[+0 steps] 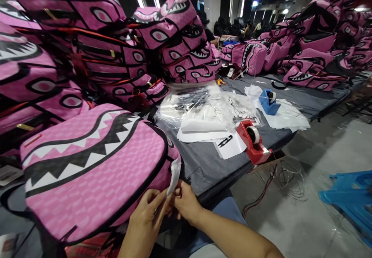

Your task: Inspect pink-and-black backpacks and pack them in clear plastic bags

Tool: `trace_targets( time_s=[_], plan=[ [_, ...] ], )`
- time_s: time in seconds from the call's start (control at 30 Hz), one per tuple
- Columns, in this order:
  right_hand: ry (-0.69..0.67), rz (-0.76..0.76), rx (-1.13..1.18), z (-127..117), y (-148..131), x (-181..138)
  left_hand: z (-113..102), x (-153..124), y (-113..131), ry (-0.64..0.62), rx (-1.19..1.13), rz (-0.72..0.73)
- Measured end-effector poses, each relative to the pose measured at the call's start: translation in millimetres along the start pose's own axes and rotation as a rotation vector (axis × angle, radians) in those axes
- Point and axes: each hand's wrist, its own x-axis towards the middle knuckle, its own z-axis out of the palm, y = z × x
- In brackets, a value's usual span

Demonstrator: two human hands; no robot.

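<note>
At a long worktable draped in dark grey cloth [200, 168], piles of soft pink backpacks with printed shark faces [128, 58] rose toward eleven o'clock, stacked unevenly enough that one could have slumped onto the work below. Toward ten o'clock lay a rounded, pink-checked backpack with a black-and-white toothed mouth [87, 165], front panel upward; any nudge to it might have jogged the strip of white material just beside its near right edge [174, 174]. A red tape dispenser with a white roll [254, 143] sat at the table's rim toward two o'clock, where a swing of the right forearm seemed liable to tip it off.

Closer in, the chief hazard looked to be the strip itself: thin and upright, it could have creased, torn or gone askew had the two hands pulled unevenly. The worker's bare left hand [147, 211] was nearly closed, thumb and forefinger pinching the strip's lower end. Opposite, the bare right hand [184, 201] curled in with bent fingers, meeting the left at that same end; its fingertips were partly hidden, and how firmly they gripped could not be told. Nor could it be told whether the strip's free upper end touched the bag.
</note>
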Motion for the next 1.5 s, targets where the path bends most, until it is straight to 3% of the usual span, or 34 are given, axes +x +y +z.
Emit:
trace_targets(
  time_s=[0.07,0.13,0.3,0.37,0.5,0.57,0.67,0.87,0.97,1.07,1.1,1.17,1.23,1.27,1.37,1.43,1.5],
  plan=[
    [0.098,0.012,0.08,1.7,-6.5,-10.4,1.4,-0.6,-3.1,0.0,0.013,0.003],
    [0.075,0.052,0.237,0.8,-14.2,-22.0,3.1,-1.3,-8.6,0.015,0.035,0.036],
    [-0.376,0.282,0.689,-5.6,-23.6,-31.4,6.8,-6.4,-21.4,0.121,0.132,0.204],
    [-0.513,0.3,0.773,-8.3,-21.2,-28.6,7.3,-10.7,-23.1,0.167,0.128,0.18],
    [-0.625,0.267,0.837,-14.8,-13.9,-25.7,8.0,-19.1,-23.0,0.187,0.078,-0.002],
    [-0.639,0.245,0.825,-19.4,-12.9,-25.1,9.0,-20.3,-22.6,0.124,0.121,0.005],
    [-0.537,0.168,0.818,-28.9,-15.1,-21.4,11.2,-17.3,-21.7,0.044,0.212,0.162],
    [-0.289,0.183,0.617,-44.2,-18.5,-20.5,19.7,-17.3,-20.5,0.168,0.65,0.671],
    [-0.154,0.159,0.406,-49.8,-23.0,-24.4,21.8,-30.1,-19.8,0.159,0.791,0.702],
    [0.022,-0.004,0.096,-58.7,-34.0,-15.4,6.8,-47.3,-17.2,0.147,0.786,0.676],
    [0.082,-0.069,0.019,-61.1,-38.2,-9.2,-4.1,-51.6,-16.1,0.18,0.759,0.637],
    [0.168,-0.146,-0.05,-62.6,-45.9,6.1,-34.0,-53.6,-16.0,0.363,0.643,0.462],
    [0.195,-0.143,-0.053,-58.4,-51.5,22.7,-68.1,-43.6,-21.2,0.599,0.432,0.132],
    [0.192,-0.125,-0.054,-54.3,-53.6,30.7,-83.7,-34.6,-25.5,0.683,0.29,-0.108],
    [0.172,-0.069,-0.06,-37.1,-59.0,47.7,-112.6,-3.8,-36.4,0.71,-0.215,-0.694],
    [0.174,-0.058,-0.057,-26.6,-65.3,48.3,-114.9,6.5,-37.6,0.646,-0.604,-0.828],
    [0.208,-0.141,-0.079,-20.8,-76.9,36.7,-104.8,0.8,-35.9,0.6,-0.864,-0.824]
  ],
)
